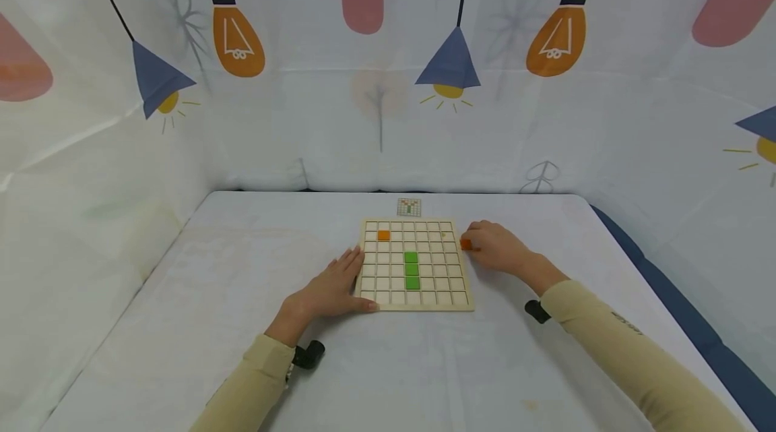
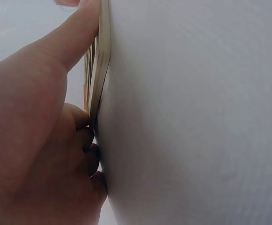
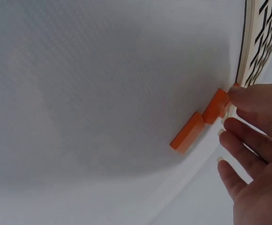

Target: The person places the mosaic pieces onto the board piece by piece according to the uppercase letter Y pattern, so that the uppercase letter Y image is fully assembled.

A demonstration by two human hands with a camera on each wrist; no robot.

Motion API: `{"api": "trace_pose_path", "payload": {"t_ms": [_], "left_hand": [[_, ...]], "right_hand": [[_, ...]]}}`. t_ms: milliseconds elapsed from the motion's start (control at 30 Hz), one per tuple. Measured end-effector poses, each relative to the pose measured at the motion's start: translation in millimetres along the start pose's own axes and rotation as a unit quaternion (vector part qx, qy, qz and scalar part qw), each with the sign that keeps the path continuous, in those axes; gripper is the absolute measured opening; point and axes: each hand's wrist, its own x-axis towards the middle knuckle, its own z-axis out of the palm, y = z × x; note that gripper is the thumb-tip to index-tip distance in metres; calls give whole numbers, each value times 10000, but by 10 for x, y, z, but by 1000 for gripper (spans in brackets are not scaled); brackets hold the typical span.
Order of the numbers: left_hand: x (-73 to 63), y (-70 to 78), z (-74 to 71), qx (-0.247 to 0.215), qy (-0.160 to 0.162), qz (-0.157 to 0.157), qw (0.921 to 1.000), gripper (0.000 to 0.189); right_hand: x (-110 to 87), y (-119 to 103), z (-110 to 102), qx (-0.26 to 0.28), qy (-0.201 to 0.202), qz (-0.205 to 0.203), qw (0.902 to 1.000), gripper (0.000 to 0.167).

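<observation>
A square wooden grid board point(image 1: 418, 308) lies on the white table. On it sit one orange tile point(image 1: 384, 235) at upper left and a column of green tiles point(image 1: 411, 270) near the middle. My left hand point(image 1: 330, 286) rests at the board's lower left corner, thumb along the front edge and fingers stretched along the left side. Beyond the right edge, my right hand point(image 1: 498, 247) has its thumb and fingertips at small orange tiles point(image 3: 188, 132) on the table. It appears to pinch one orange tile point(image 3: 236, 85), mostly hidden by the thumb; the index finger is hidden.
A small card point(image 1: 409, 207) with a printed grid pattern lies just behind the board. White cloth covers the table point(image 1: 424, 371). A patterned curtain point(image 1: 291, 122) hangs along the back and sides, and dark blue fabric point(image 1: 679, 311) shows past the right edge.
</observation>
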Motion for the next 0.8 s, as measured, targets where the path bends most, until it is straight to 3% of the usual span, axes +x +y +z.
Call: {"api": "trace_pose_path", "payload": {"t_ms": [400, 800], "left_hand": [[-3, 6, -7, 65, -6, 39, 10000, 113], [-6, -9, -9, 57, -12, 45, 10000, 113]], "right_hand": [[83, 15, 76, -173, -76, 139, 9997, 23], [122, -2, 107, -11, -127, 463, 9988, 25]]}}
